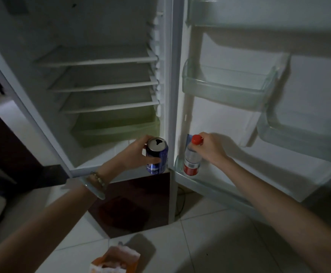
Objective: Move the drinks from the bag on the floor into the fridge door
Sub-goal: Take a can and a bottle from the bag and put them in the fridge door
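My left hand [136,153] grips a blue drink can [157,157] upright in front of the fridge's lower edge; the can's top shows an opened tab hole. My right hand [210,148] holds a clear water bottle [192,157] with a red cap and red label by its neck. The bottle stands upright at the hinge end of the bottom fridge door shelf [219,191]. An orange and white bag [115,260] sits on the floor at the bottom of the view, its top open.
The fridge door stands open to the right with a clear middle door bin [227,89] and another bin [298,134] lower right. Fridge interior shelves [105,85] and a green drawer [117,127] are at left. White tiled floor [210,243] lies below.
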`<state>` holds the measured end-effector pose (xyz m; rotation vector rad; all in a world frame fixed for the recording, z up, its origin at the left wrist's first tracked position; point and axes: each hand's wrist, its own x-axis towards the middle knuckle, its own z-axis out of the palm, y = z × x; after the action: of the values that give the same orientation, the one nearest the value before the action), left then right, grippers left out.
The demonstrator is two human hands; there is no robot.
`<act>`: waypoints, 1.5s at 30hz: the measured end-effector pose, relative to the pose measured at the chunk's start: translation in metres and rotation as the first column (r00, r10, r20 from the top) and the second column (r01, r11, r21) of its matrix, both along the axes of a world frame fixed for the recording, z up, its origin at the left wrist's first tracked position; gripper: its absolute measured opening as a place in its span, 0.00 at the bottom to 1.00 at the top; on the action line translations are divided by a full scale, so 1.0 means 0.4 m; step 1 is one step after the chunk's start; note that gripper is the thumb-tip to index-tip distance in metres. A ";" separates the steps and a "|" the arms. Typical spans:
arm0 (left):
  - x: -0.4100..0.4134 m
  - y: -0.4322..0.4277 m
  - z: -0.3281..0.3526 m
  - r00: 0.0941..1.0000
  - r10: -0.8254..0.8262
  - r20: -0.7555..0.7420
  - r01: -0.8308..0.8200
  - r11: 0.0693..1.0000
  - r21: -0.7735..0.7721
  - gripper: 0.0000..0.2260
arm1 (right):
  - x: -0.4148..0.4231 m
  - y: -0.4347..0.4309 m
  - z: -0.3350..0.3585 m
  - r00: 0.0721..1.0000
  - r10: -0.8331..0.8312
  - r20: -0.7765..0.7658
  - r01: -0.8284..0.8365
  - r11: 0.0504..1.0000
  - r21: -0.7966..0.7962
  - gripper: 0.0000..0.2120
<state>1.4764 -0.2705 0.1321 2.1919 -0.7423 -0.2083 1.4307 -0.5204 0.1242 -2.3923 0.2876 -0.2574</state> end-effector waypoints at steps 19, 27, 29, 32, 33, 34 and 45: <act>0.025 -0.016 0.013 0.997 -0.044 -0.061 0.042 0.998 -0.044 0.24 | 0.038 0.000 0.005 1.000 0.019 -0.023 -0.024 0.976 -0.216 0.16; -0.026 -0.080 0.123 0.969 -0.241 -0.055 0.216 0.933 -0.287 0.23 | -0.126 0.006 0.151 0.975 0.221 0.034 -0.224 0.965 0.138 0.15; -0.047 -0.111 0.169 0.959 -0.284 -0.005 0.259 0.882 -0.393 0.23 | -0.167 -0.003 0.195 0.972 0.231 0.048 -0.234 0.914 0.333 0.13; -0.079 -0.168 0.241 0.931 -0.357 0.075 0.351 0.820 -0.453 0.24 | -0.239 -0.039 0.260 0.968 0.216 0.127 -0.251 0.852 0.459 0.13; -0.088 -0.186 0.264 0.919 -0.381 0.103 0.384 0.803 -0.456 0.24 | -0.262 -0.053 0.281 0.967 0.205 0.151 -0.252 0.860 0.443 0.15; -0.100 -0.211 0.285 0.901 -0.414 0.130 0.425 0.780 -0.459 0.24 | -0.288 -0.071 0.298 0.968 0.184 0.172 -0.240 0.885 0.400 0.17; -0.246 -0.538 0.400 0.789 -0.555 0.264 0.594 0.576 -0.561 0.25 | -0.496 -0.279 0.409 0.891 -0.183 0.416 0.066 0.958 0.279 0.35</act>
<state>1.3780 -0.4857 0.2923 1.2638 -1.3419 -0.1863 1.2322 -0.6320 0.2878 -1.9920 0.2464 -0.7615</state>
